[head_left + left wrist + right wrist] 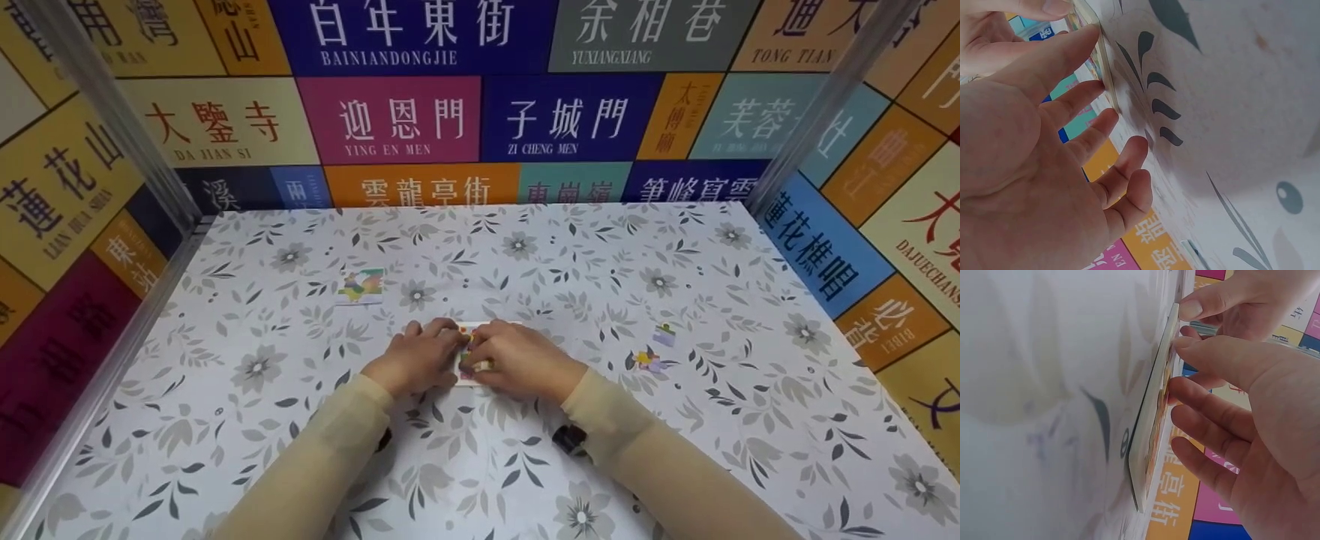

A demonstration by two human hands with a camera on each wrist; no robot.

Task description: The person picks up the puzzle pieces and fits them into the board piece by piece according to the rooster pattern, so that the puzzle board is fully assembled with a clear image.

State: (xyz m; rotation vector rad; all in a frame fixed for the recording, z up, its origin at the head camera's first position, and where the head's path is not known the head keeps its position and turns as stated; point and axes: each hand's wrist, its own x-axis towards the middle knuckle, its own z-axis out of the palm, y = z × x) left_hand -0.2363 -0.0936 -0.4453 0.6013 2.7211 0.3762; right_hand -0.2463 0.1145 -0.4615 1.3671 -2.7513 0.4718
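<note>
A small jigsaw puzzle board (pixel 466 381) with a pale rim and coloured pieces lies flat at the middle of the table, largely covered by both hands. My left hand (pixel 420 358) is at its left side. In the left wrist view its thumb and nearby fingers touch the board's edge (pixel 1107 76), the others spread loosely. Over the board's right part is my right hand (pixel 526 360). Its thumb and fingertips rest on the pieces (pixel 1157 422), spaced apart in the right wrist view. Whether a single piece sits between them is hidden.
Two loose puzzle pieces, one yellow and purple (pixel 646 360) and one green and lilac (pixel 664 334), lie to the right. A partly joined puzzle section (pixel 361 286) lies at the back left. Sign-covered panels (pixel 390 120) enclose the flower-patterned table (pixel 480 465).
</note>
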